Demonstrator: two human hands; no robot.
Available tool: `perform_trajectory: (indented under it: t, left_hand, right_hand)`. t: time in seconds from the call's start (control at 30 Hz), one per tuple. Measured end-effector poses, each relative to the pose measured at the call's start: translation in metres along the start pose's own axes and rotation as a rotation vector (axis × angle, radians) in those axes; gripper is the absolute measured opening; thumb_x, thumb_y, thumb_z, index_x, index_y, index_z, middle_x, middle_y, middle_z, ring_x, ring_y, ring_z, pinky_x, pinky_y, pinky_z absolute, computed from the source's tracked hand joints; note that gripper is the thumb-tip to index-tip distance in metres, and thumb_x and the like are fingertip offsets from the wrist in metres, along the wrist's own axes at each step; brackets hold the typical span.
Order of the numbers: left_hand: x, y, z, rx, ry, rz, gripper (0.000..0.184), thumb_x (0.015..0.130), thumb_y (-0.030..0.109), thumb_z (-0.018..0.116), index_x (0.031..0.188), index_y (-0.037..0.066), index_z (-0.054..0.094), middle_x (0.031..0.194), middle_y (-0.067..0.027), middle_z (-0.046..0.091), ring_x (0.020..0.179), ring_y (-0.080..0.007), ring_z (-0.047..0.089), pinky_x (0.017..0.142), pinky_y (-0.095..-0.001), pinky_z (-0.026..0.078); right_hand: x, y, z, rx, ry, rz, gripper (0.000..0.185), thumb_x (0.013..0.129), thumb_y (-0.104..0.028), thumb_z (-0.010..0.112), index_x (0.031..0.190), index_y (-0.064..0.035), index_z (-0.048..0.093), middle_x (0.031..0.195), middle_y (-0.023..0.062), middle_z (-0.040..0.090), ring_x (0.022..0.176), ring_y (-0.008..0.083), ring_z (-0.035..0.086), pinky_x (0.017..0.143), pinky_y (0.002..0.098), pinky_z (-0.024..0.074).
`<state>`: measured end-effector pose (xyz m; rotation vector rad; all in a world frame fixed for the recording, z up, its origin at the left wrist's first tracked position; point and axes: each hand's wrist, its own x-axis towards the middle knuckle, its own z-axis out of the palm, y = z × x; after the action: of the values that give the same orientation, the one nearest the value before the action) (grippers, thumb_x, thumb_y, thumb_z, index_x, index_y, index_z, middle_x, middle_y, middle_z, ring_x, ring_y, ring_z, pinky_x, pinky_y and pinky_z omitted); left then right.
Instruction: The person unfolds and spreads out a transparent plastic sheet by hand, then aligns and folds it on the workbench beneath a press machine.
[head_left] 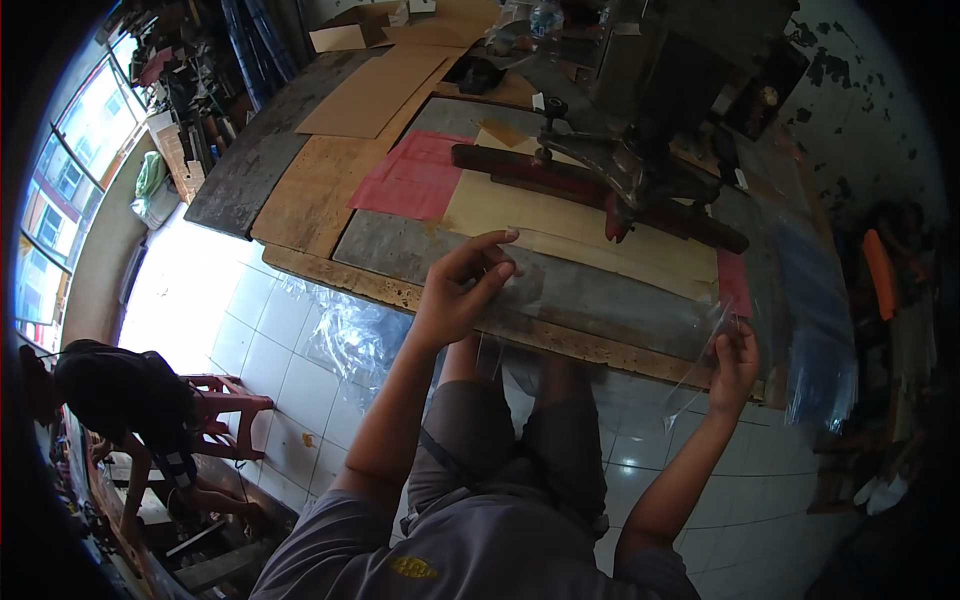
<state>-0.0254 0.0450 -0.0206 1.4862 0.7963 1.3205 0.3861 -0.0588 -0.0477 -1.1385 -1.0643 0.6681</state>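
The scene is viewed through a single head-worn camera, tilted forward and steeply down. The wearer's shirt [490,550] is taken in close at the bottom edge, the counter [385,240] is faced just beyond it, and the window [72,175] at far left is bowed by the wide, dark-cornered lens.

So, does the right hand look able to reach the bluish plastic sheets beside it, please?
Probably yes: the bluish plastic sheets lie close beside the right hand, with no solid obstacle visible between, though it seems to be holding clear film, which may hinder it.
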Motion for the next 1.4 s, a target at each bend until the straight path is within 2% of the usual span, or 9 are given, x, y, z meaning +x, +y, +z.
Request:
perform_trajectory:
  t: [0.2,0.4,0.5,0.63,0.67,0.8,1.0,1.2,1.4]
  left_hand:
    - [0.001,-0.004,-0.001,-0.01,0.034,-0.056,0.039,0.102,0.008,0.066,0.141,0.004,0.061,0.093,0.0046,0.059,0.083,-0.0032,0.055,0.079,-0.0204,0.045]
    - [0.003,-0.007,-0.001,-0.051,0.034,-0.066,0.042,0.103,0.009,0.065,0.143,0.004,0.058,0.092,0.0052,0.058,0.084,-0.0038,0.055,0.08,-0.0206,0.045]
    - [0.002,-0.006,0.0,-0.127,0.007,-0.092,0.042,0.102,0.009,0.066,0.143,0.004,0.056,0.094,0.0026,0.064,0.089,-0.0057,0.061,0.083,-0.0224,0.047]
    - [0.004,-0.007,0.002,-0.036,-0.02,0.005,0.042,0.103,0.009,0.065,0.14,0.005,0.047,0.101,-0.0079,0.072,0.081,-0.0082,0.064,0.071,-0.0227,0.049]
    - [0.003,-0.006,0.004,-0.059,-0.02,0.008,0.042,0.103,0.009,0.066,0.139,0.006,0.045,0.101,-0.0096,0.073,0.083,-0.01,0.066,0.073,-0.0237,0.051]
    - [-0.008,0.006,0.004,-0.18,0.018,0.01,0.043,0.1,0.005,0.069,0.128,0.008,0.037,0.099,-0.0136,0.075,0.087,-0.0169,0.071,0.082,-0.0285,0.056]
    - [-0.044,0.045,-0.003,-0.052,0.178,0.174,0.047,0.093,-0.005,0.073,0.118,0.01,0.036,0.098,-0.0143,0.074,0.098,-0.0203,0.07,0.092,-0.0349,0.053]
    - [-0.062,0.066,-0.011,-0.04,0.167,0.333,0.046,0.09,-0.015,0.068,0.102,0.01,0.032,0.099,-0.0217,0.075,0.098,-0.0272,0.075,0.094,-0.0365,0.056]
    - [-0.069,0.073,-0.017,-0.036,0.147,0.425,0.044,0.091,-0.014,0.068,0.099,0.011,0.032,0.098,-0.0226,0.075,0.097,-0.0292,0.074,0.094,-0.0405,0.057]
  right_hand:
    - [-0.002,-0.001,0.0,-0.068,-0.008,-0.004,0.05,0.094,-0.026,0.08,0.131,0.002,0.06,0.091,0.0025,0.066,0.079,0.0103,0.057,0.075,0.0255,0.043]
    - [-0.004,-0.003,0.002,-0.079,-0.009,0.019,0.051,0.094,-0.028,0.081,0.131,0.002,0.063,0.089,0.0014,0.066,0.076,0.0086,0.059,0.073,0.0246,0.046]
    - [-0.004,-0.003,0.002,-0.119,-0.051,-0.005,0.048,0.095,-0.03,0.081,0.128,0.0007,0.065,0.091,0.0006,0.065,0.079,0.008,0.06,0.074,0.0242,0.0474]
    - [-0.003,-0.006,0.011,-0.202,-0.081,-0.114,0.045,0.096,-0.032,0.08,0.125,-0.0006,0.066,0.102,0.0002,0.063,0.088,0.0079,0.059,0.08,0.0249,0.0482]
    - [-0.004,-0.012,0.013,-0.158,-0.118,-0.108,0.037,0.097,-0.028,0.079,0.12,-0.0013,0.067,0.112,0.0012,0.061,0.094,0.0084,0.059,0.085,0.0249,0.048]
    - [-0.023,-0.028,0.028,-0.035,-0.09,-0.163,0.021,0.099,-0.015,0.074,0.112,-0.0017,0.067,0.117,0.0047,0.059,0.097,0.0111,0.059,0.086,0.0256,0.0478]
    - [-0.041,-0.076,0.041,-0.131,-0.025,-0.417,0.005,0.097,-0.005,0.07,0.1,-0.0042,0.067,0.113,0.0089,0.059,0.095,0.0122,0.058,0.083,0.0257,0.048]
    - [-0.055,-0.101,0.048,-0.309,0.05,-0.619,0.009,0.095,0.001,0.069,0.095,-0.0077,0.068,0.111,0.0107,0.062,0.092,0.0144,0.059,0.077,0.0274,0.0498]
    - [-0.066,-0.114,0.052,-0.433,0.076,-0.741,0.019,0.088,0.008,0.066,0.091,-0.01,0.068,0.108,0.0117,0.063,0.092,0.0209,0.065,0.078,0.0312,0.0552]
